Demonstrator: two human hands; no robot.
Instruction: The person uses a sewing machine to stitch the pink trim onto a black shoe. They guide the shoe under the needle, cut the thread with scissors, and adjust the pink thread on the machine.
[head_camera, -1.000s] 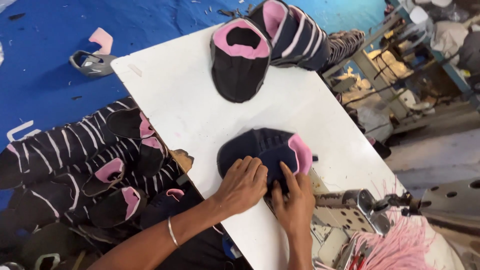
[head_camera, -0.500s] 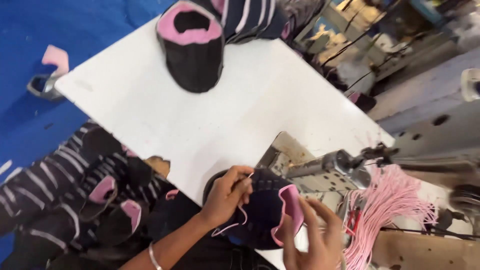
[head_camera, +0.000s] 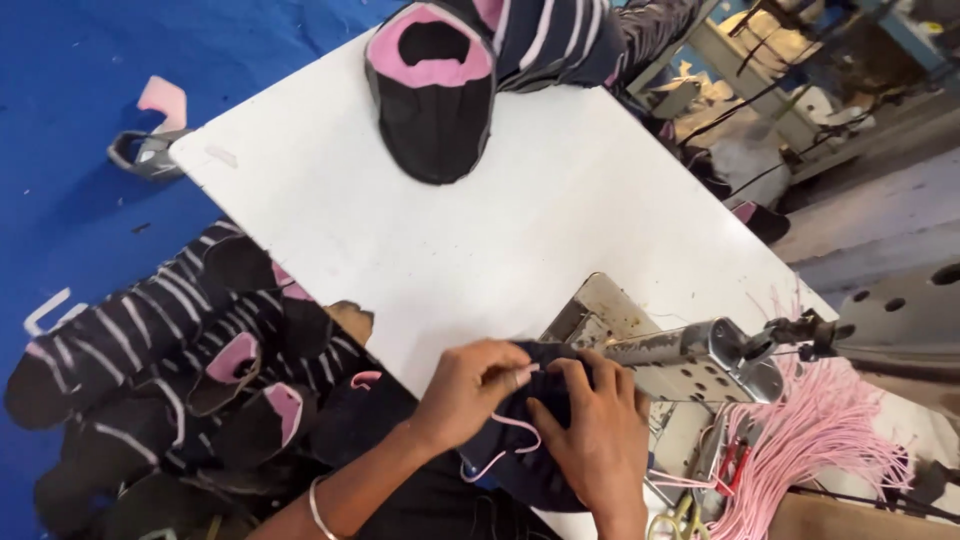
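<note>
Dark navy shoe upper (head_camera: 525, 455), pinched between both sets of fingers at the near edge of the white tabletop (head_camera: 450, 240). Left hand (head_camera: 470, 390) curled over the upper's left side, fingers (head_camera: 515, 372) closed on the fabric and on a thin pink cord (head_camera: 500, 450) looping out below them. Right hand (head_camera: 600, 440) pressed on the upper's right side, fingers (head_camera: 560, 385) bent and clamped down on the cloth, tips almost meeting the left ones. Thin metal bangle (head_camera: 318, 508) on the left wrist.

Just beyond the fingertips, the worn metal arm of a sewing machine (head_camera: 690, 360), drilled with small holes, running off to the right. Right of the right hand, a thick bundle of pink cords (head_camera: 830, 440) spilling over the edge, with scissors (head_camera: 680, 520) and a red-handled tool (head_camera: 735, 460) beside it.

Left of the left hand, below the tabletop, a heap of black uppers with white stripes and pink linings (head_camera: 170, 370). Far from the fingers, at the tabletop's far edge, a stack of black-and-pink uppers (head_camera: 432, 90), with striped ones (head_camera: 560, 35) behind. Blue floor (head_camera: 90, 60) further left, with a grey-and-pink scrap piece (head_camera: 150, 140) lying on it.
</note>
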